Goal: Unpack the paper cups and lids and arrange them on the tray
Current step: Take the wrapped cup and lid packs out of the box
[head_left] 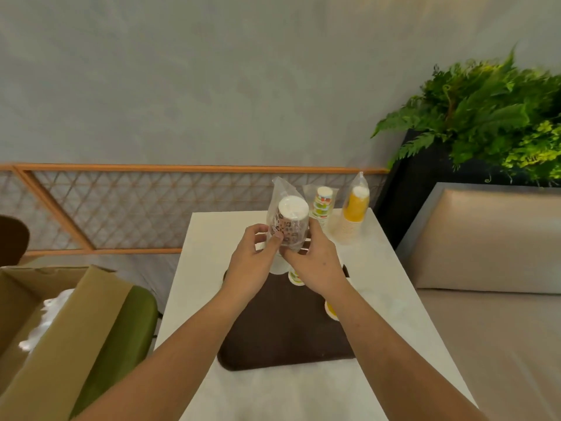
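Observation:
Both hands hold a clear plastic sleeve of patterned paper cups upright above the far end of the dark brown tray. My left hand pinches the sleeve's left side. My right hand grips its lower right side. On the tray, partly hidden by my right hand and forearm, stand a striped cup and an orange cup. A white cup or lid shows between my hands.
At the back of the white table stand a wrapped stack of striped cups and a wrapped stack of orange cups. An open cardboard box sits on a green chair at the left. A beige bench and plant are at right.

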The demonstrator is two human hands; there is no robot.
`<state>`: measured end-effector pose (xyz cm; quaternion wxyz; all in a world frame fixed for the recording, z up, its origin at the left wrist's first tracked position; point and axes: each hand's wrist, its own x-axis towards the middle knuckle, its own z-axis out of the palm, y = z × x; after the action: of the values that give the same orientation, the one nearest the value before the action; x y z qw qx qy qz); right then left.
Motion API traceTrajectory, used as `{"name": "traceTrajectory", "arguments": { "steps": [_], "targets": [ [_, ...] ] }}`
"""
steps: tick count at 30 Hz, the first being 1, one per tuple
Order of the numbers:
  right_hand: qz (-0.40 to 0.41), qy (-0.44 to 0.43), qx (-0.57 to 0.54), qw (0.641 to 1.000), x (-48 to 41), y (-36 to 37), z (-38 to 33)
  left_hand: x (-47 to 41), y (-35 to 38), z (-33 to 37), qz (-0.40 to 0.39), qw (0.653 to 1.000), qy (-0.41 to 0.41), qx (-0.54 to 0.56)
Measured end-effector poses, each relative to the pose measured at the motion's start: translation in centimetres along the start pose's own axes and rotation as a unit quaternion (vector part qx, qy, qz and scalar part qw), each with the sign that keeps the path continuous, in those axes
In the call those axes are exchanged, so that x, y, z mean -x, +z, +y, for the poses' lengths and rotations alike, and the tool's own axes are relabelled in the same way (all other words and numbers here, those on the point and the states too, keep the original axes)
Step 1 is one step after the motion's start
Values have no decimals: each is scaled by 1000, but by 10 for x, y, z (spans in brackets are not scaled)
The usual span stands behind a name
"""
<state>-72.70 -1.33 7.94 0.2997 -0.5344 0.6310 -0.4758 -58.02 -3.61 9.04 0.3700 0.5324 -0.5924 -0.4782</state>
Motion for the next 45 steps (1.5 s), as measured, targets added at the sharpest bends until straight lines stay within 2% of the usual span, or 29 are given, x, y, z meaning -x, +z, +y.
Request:
{"name": "traceTrajectory", "arguments": {
  "steps": [6, 13, 24, 35, 45],
  "targets": [
    [-31, 9, -16, 999, -87, -21, 62, -83, 59, -8, 21, 998, -62, -12],
    [-63, -1, -14, 998, -175, -9, 131, -173, 97, -48, 51, 991, -116, -44],
    [-112, 49, 30, 992, -235, 29, 219, -243, 127, -113, 48, 978, -190, -68],
    [-129, 80, 61, 987, -240, 40, 233, -250, 134, -128, 42, 976, -209, -44],
    [-132, 75, 138, 979, -204, 11, 191, -218, 105, -98, 46, 982, -176, -60]
  ]
}}
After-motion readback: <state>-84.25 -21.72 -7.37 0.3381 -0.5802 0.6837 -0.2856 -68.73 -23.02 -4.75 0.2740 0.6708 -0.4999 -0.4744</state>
